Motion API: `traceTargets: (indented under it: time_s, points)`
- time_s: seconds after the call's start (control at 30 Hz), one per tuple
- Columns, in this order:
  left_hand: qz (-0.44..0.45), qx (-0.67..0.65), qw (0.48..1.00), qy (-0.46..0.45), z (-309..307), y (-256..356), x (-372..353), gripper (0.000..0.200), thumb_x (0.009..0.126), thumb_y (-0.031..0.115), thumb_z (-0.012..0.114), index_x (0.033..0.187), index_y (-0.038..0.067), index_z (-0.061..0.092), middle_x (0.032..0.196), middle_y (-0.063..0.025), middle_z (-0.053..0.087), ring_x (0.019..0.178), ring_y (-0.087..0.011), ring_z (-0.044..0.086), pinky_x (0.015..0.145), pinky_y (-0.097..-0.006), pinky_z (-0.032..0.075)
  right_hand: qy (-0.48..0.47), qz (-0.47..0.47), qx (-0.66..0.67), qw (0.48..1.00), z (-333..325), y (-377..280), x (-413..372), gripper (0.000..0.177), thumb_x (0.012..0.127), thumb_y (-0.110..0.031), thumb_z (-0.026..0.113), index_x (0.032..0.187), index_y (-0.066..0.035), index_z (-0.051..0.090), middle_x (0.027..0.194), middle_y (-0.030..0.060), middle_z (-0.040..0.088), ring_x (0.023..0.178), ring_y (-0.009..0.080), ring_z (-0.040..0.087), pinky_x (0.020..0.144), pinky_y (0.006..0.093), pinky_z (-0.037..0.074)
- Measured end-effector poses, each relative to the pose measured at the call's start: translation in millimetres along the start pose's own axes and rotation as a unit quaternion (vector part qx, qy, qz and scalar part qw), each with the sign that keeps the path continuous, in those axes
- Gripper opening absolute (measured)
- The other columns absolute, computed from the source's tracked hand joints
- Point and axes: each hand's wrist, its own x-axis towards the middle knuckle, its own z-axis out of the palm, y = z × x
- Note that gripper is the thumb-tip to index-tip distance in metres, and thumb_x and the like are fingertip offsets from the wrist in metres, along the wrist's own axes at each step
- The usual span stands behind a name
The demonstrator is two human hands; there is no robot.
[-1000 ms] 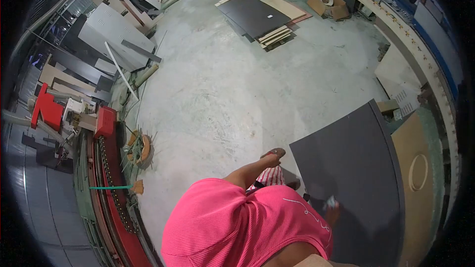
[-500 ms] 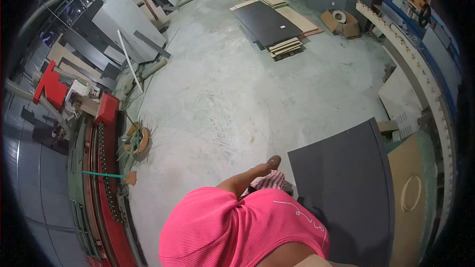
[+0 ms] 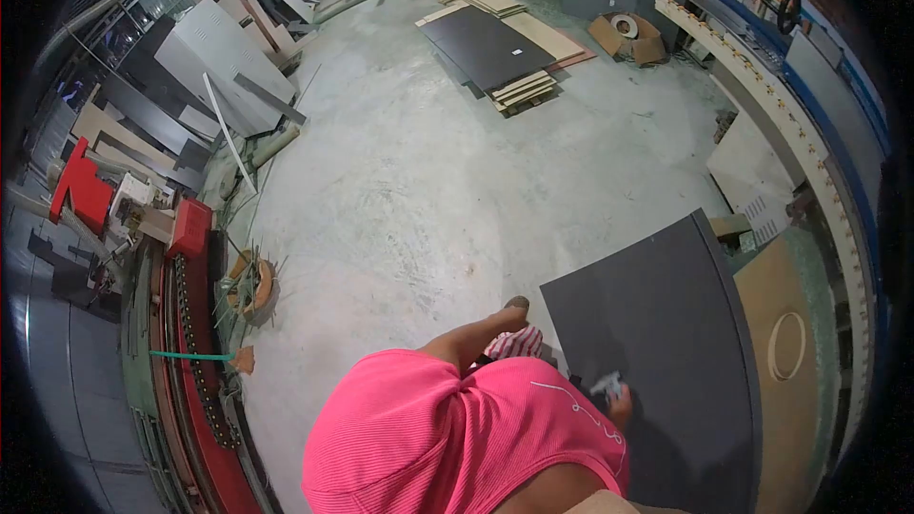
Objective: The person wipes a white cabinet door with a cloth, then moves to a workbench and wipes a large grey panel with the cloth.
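Note:
My bare left arm reaches forward from the pink shirt (image 3: 400, 428). At its end, my left hand (image 3: 516, 305) is small and dark beside striped cloth (image 3: 514, 343); its fingers cannot be made out. To the right of the shirt, my right hand (image 3: 621, 405) is closed around a small grey-and-white object (image 3: 605, 385), blurred and not identifiable. This hand is over the near left part of a large dark sheet (image 3: 657, 324), and whether it touches the sheet is unclear.
A tan board (image 3: 776, 324) with a ring (image 3: 787, 346) lies right of the sheet. A long machine (image 3: 781, 86) curves along the right. Stacked panels (image 3: 490, 48) lie ahead. At left are a red machine (image 3: 195, 324), a basket (image 3: 252, 286) and a grey cabinet (image 3: 224, 67).
My right hand has come into view with the small object, from behind the shirt. The surroundings have shifted slightly left in the view.

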Motion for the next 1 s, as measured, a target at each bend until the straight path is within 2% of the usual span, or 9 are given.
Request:
traceTargets:
  time_s: [0.2,0.33,0.4,0.57,0.63,0.73,0.83,0.93,1.0]
  points:
    - [0.119,-0.157,0.978,0.074,-64.5,96.3,-21.5,0.029,0.086,0.03,0.055,0.089,0.002,0.062,0.09,-0.0228,0.065,0.085,-0.0411,0.062,0.073,-0.0484,0.048,-0.041,-0.038,-0.181,0.982,28.7,-87.6,52.1,0.038,0.084,-0.017,0.061,0.119,-0.008,0.054,0.122,0.0167,0.05,0.11,0.0375,0.051,0.086,0.0452,0.045]
    - [0.119,-0.126,0.983,0.053,-8.9,44.5,5.4,0.031,0.085,0.03,0.056,0.096,0.002,0.062,0.093,-0.0234,0.064,0.085,-0.0407,0.062,0.073,-0.0478,0.048,0.168,0.065,-0.188,0.966,33.5,103.9,-10.9,0.034,0.084,-0.016,0.062,0.115,-0.002,0.056,0.102,0.0172,0.06,0.095,0.0329,0.058,0.083,0.0425,0.047]
    - [0.121,-0.092,0.985,0.077,6.0,-2.0,-12.5,0.032,0.085,0.029,0.056,0.099,0.001,0.062,0.095,-0.024,0.064,0.088,-0.0405,0.062,0.075,-0.047,0.048,0.073,0.175,-0.495,0.848,64.1,258.4,-75.0,0.032,0.085,-0.018,0.059,0.111,0.0,0.059,0.096,0.0164,0.063,0.087,0.031,0.06,0.08,0.0422,0.048]
    - [-0.039,0.05,0.997,-0.034,23.9,-96.1,-77.3,0.037,0.085,0.035,0.057,0.088,-0.001,0.066,0.098,-0.0242,0.065,0.091,-0.0398,0.062,0.08,-0.0475,0.048,0.211,0.29,-0.128,0.925,96.2,252.4,-273.1,0.034,0.086,-0.022,0.059,0.112,0.001,0.059,0.096,0.0151,0.064,0.085,0.0299,0.06,0.078,0.0427,0.049]
    - [-0.075,0.025,0.997,-0.02,5.1,-95.9,-102.7,0.042,0.089,0.038,0.051,0.085,-0.001,0.066,0.092,-0.0231,0.063,0.089,-0.0405,0.061,0.078,-0.0488,0.048,0.299,0.374,0.016,0.878,-19.7,305.7,-126.4,0.035,0.086,-0.023,0.059,0.112,0.001,0.059,0.096,0.0146,0.064,0.084,0.0295,0.061,0.077,0.0429,0.049]
    - [0.048,-0.006,0.998,0.026,17.3,-112.4,-105.7,0.032,0.088,0.033,0.055,0.09,0.002,0.065,0.094,-0.0214,0.065,0.091,-0.041,0.061,0.08,-0.0467,0.049,0.299,0.447,-0.171,0.826,-14.9,188.3,-159.9,0.042,0.087,-0.031,0.057,0.12,-0.004,0.056,0.104,0.0171,0.064,0.089,0.033,0.062,0.08,0.0428,0.047]
    - [-0.146,-0.141,0.978,-0.056,1.8,-58.3,-90.9,0.032,0.089,0.031,0.056,0.099,0.002,0.063,0.097,-0.02,0.065,0.093,-0.0385,0.062,0.081,-0.0453,0.05,0.301,0.25,-0.052,0.919,2.9,35.7,-22.5,0.035,0.084,-0.022,0.059,0.118,-0.012,0.056,0.108,0.0178,0.061,0.099,0.0357,0.059,0.084,0.0433,0.046]
    - [0.167,0.008,0.983,-0.079,9.8,-59.5,-56.5,0.029,0.092,0.029,0.052,0.099,0.003,0.063,0.109,-0.0194,0.062,0.093,-0.0374,0.062,0.08,-0.0439,0.051,0.2,0.203,-0.008,0.959,32.5,-84.0,85.0,0.041,0.083,-0.014,0.06,0.123,-0.016,0.052,0.109,0.0166,0.059,0.105,0.0353,0.057,0.089,0.0412,0.046]
    - [0.097,-0.049,0.992,-0.071,-27.6,-0.8,-48.0,0.026,0.091,0.027,0.055,0.1,0.004,0.062,0.1,-0.0194,0.065,0.087,-0.0365,0.064,0.074,-0.043,0.052,0.103,0.151,-0.017,0.983,67.0,-117.7,136.1,0.041,0.081,-0.014,0.059,0.121,-0.023,0.054,0.123,0.0145,0.052,0.113,0.0326,0.054,0.092,0.0407,0.045]
